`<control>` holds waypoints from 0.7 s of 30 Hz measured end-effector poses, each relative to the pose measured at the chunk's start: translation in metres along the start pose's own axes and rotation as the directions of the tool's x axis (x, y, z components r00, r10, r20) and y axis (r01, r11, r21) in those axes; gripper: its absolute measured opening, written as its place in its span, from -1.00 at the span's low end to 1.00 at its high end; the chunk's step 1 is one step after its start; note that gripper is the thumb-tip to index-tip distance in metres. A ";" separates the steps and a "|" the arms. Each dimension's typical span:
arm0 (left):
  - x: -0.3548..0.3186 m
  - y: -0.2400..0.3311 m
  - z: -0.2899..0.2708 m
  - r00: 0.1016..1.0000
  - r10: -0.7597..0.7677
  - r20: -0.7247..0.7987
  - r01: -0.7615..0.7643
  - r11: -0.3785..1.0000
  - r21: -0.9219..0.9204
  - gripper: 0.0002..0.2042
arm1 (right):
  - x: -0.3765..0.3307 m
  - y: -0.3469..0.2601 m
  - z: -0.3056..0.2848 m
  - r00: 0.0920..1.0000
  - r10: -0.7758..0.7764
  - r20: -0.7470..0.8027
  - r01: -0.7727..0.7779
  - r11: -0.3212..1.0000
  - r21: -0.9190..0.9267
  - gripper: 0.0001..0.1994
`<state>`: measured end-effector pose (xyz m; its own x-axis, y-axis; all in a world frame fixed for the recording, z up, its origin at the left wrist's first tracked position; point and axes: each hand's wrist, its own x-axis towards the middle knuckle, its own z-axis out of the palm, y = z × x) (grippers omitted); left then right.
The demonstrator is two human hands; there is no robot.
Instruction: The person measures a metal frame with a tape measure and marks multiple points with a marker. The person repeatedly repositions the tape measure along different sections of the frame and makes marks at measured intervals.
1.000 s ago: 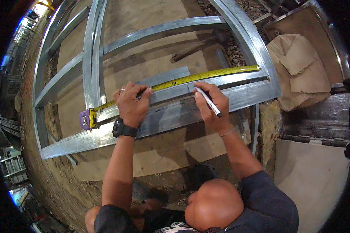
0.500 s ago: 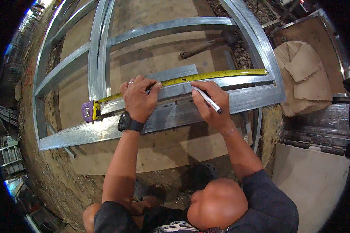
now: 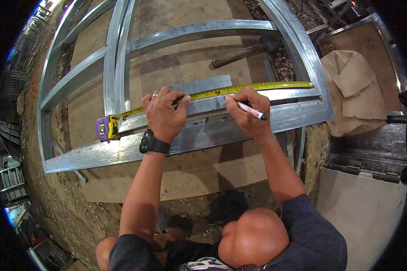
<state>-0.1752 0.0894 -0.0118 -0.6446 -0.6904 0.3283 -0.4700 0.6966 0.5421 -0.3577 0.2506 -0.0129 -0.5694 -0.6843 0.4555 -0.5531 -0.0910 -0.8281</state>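
Note:
A yellow tape measure blade stretches along a galvanized steel bar of the frame, its purple and yellow case lying to the left. My left hand, with a ring and a dark wristwatch, is closed over the blade and bar, pinning them between thumb and fingers. Something small and dark shows beneath its thumb, too little to name. In my right hand a white marker with a dark end is gripped, its writing tip low beside the blade's lower edge. A thin dark mark shows on the bar there.
The welded steel frame spreads ahead over a brown board. A hammer and a short metal strip lie inside it. Folded brown paper sits at the right, above a pale panel. Rough ground borders the left.
My right hand has shifted slightly right and turned the marker to a flatter angle. My left hand has barely moved on the tape measure.

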 end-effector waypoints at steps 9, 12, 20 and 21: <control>-0.001 0.000 0.000 0.999 0.029 -0.018 -0.028 0.999 0.014 -0.82 | 0.005 -0.002 -0.002 0.998 0.003 0.064 -0.002 1.000 -0.017 -0.74; -0.001 0.000 0.000 0.999 0.029 -0.016 -0.029 0.999 0.018 -0.83 | 0.005 -0.002 -0.001 0.998 0.002 0.065 -0.001 1.000 -0.016 -0.73; -0.001 0.000 0.000 1.000 -0.008 -0.005 0.008 1.000 0.010 -0.87 | 0.007 -0.006 -0.001 0.995 0.048 0.089 -0.050 0.999 0.015 -0.74; -0.001 0.000 0.000 1.000 -0.009 -0.004 0.009 1.000 0.014 -0.87 | 0.007 -0.006 -0.001 0.995 0.047 0.093 -0.047 0.999 0.004 -0.74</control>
<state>-0.1745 0.0901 -0.0121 -0.6375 -0.6977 0.3267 -0.4841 0.6927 0.5346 -0.3592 0.2476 -0.0048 -0.5360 -0.7518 0.3840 -0.5233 -0.0611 -0.8500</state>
